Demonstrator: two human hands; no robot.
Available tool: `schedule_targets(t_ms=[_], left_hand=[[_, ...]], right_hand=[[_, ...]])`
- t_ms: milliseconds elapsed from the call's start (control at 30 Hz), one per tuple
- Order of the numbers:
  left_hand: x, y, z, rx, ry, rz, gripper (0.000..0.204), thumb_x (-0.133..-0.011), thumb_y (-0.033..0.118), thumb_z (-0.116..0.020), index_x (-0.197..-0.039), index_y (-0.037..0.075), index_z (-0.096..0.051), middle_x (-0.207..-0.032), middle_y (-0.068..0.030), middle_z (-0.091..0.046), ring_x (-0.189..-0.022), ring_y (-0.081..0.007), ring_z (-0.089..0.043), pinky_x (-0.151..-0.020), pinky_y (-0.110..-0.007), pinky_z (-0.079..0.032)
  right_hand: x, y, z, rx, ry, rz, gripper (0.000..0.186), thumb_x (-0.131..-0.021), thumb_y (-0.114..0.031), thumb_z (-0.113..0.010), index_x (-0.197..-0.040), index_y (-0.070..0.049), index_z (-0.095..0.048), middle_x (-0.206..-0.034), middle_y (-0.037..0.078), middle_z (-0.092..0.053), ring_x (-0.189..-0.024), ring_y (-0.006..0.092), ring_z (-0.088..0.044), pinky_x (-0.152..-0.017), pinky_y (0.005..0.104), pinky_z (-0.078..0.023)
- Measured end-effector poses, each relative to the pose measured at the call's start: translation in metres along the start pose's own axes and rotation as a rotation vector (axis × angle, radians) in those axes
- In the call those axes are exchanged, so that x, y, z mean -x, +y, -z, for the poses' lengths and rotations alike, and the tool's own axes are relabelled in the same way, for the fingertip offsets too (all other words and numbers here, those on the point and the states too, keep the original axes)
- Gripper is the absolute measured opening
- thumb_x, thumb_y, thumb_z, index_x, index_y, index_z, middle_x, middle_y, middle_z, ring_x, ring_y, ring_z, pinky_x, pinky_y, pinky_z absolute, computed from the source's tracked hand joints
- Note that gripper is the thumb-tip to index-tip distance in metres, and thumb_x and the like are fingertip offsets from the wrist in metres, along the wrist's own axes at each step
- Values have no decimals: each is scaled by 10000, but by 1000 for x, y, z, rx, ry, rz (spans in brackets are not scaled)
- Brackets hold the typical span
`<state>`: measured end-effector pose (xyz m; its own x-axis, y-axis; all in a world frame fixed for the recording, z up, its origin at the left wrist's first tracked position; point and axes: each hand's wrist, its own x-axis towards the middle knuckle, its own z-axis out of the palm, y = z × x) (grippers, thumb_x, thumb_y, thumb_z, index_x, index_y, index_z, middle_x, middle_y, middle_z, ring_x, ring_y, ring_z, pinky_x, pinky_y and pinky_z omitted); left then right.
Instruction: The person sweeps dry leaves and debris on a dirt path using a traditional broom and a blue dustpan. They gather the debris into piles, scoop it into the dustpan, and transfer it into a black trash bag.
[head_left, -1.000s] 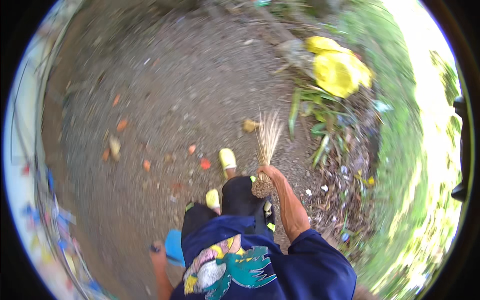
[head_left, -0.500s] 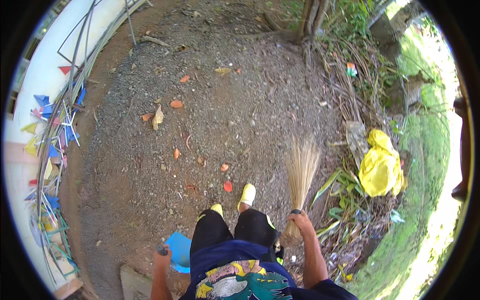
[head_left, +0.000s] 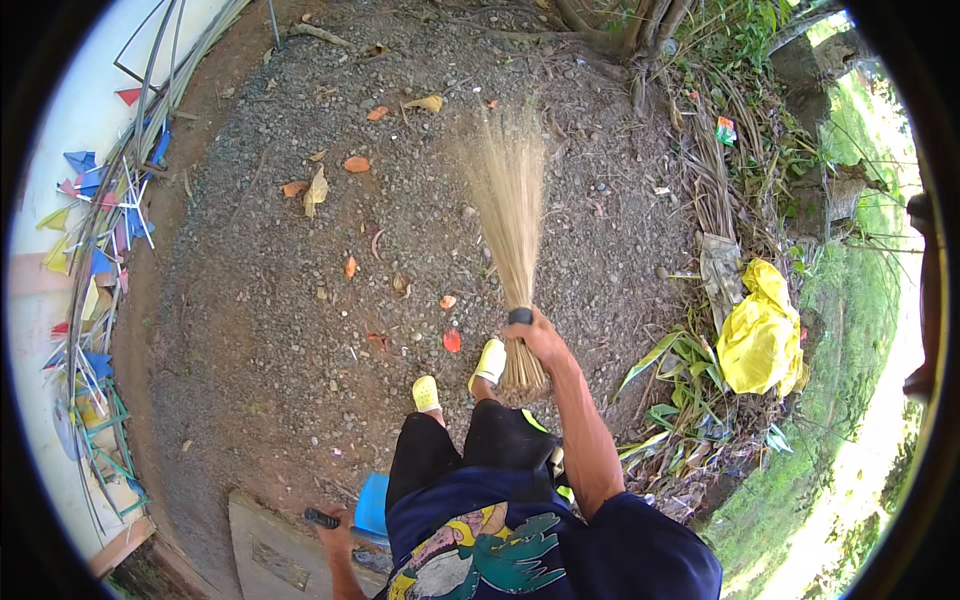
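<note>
My right hand (head_left: 542, 338) is closed round the black-banded grip of a stick broom (head_left: 510, 220). Its thin bristles fan forward over the gravelly ground, their tips blurred, while the bundled stick ends point back toward my legs. Low at my left side, my left hand (head_left: 338, 532) grips the dark handle of a blue dustpan (head_left: 373, 505), part of which is hidden behind my leg. Fallen leaves lie ahead of my feet: a red leaf (head_left: 452, 341), an orange leaf (head_left: 357, 164), a dry tan leaf (head_left: 316, 191) and a yellowish leaf (head_left: 430, 103) left of the bristles.
A yellow plastic bag (head_left: 755, 335) and cut green leaves (head_left: 672, 375) lie at the right. A tree trunk (head_left: 650, 30) stands at the far right. Along the left wall run bent poles with small coloured flags (head_left: 90, 175). Near my left hand lies a concrete slab (head_left: 245, 540).
My right hand has swung the broom forward and to the left, from beside my right leg to ahead of my feet. My left hand and the dustpan have shifted slightly lower in view.
</note>
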<state>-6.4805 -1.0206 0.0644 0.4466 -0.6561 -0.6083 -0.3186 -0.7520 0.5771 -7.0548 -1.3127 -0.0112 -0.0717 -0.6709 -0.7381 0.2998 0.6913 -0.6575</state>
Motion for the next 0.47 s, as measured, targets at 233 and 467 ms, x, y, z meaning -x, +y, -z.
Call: schedule_targets(t_ms=[233,467], left_hand=[[-9,-18,-36,21,25,69,179,-827,-14,-715,-993,26,-661,-894,-13,-635,-790,-139,-623,-715,-303,-526],[-57,91,-117,-206,-49,-100,201,-835,87,-733,-1032,48,-736,-885,-24,-672,-811,-136,-624,-757,-316,-517]], right_hand=[[-45,72,22,-349,210,-175,332,-792,-114,-725,-1086,0,-621,-825,120,-633,-691,274,-652,-581,456,-524],[-24,18,77,12,-151,-167,681,-765,-237,-794,-1366,-11,-566,-1056,163,-718,-912,260,-706,-842,448,-563]])
